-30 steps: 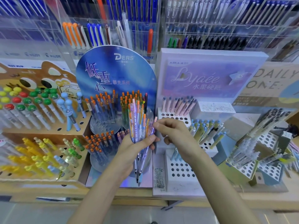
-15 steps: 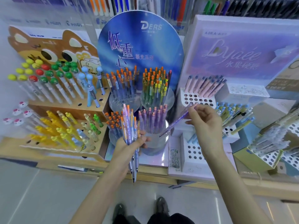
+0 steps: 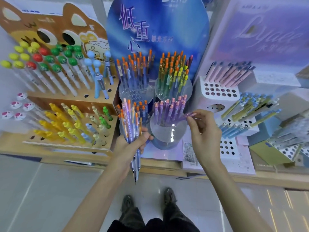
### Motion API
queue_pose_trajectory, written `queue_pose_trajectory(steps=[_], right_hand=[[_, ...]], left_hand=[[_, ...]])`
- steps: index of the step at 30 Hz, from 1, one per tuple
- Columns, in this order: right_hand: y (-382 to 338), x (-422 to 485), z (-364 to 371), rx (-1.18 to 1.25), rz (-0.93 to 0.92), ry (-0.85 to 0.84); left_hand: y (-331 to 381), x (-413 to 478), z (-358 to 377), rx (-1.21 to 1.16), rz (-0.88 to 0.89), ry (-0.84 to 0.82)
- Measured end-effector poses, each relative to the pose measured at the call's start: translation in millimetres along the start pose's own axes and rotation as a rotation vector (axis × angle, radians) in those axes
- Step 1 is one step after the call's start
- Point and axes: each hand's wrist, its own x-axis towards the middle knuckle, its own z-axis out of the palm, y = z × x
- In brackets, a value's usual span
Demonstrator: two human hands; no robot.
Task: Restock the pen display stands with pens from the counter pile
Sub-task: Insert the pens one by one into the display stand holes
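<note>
My left hand (image 3: pixel 132 146) grips a bundle of pens (image 3: pixel 131 124), tips down, in front of the blue display stand (image 3: pixel 157 30). My right hand (image 3: pixel 203 131) pinches one purple pen (image 3: pixel 186 116) by its top end. That pen slants down into the front right clear round holder (image 3: pixel 168 131), which holds several purple pens. Three more clear holders on the same stand carry blue, green-yellow and dark blue pens with orange caps.
A brown cat-shaped stand (image 3: pixel 55 96) with ball-topped and yellow pens stands at the left. White perforated pen blocks (image 3: pixel 217 92) with pink and blue-yellow pens stand at the right. The shelf edge (image 3: pixel 234 179) runs across below, with the floor and my shoes (image 3: pixel 169 195) under it.
The view tilted down toward the floor. My right hand drew one purple pen out of the bundle and carried it right and down to the purple holder. The left hand stayed with the bundle.
</note>
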Motion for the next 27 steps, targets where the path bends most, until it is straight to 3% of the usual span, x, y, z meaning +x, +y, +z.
queue_pose_trajectory(steps=[7, 14, 20, 27], right_hand=[[-10.8, -0.9, 20.0, -0.09, -0.145, -0.005], [-14.3, -1.1, 28.6, -0.156, -0.156, -0.017], [-22.3, 8.2, 38.6, -0.234, -0.283, -0.176], [-14.7, 6.9, 47.2, -0.282, -0.178, -0.119]], left_hand=[[2.4, 3.6, -10.3, 0.005, -0.014, -0.035], [7.3, 9.8, -20.6, 0.025, -0.015, -0.075], [9.3, 15.3, -23.4, 0.011, -0.067, -0.102], [16.2, 16.0, -28.7, 0.051, -0.039, -0.175]])
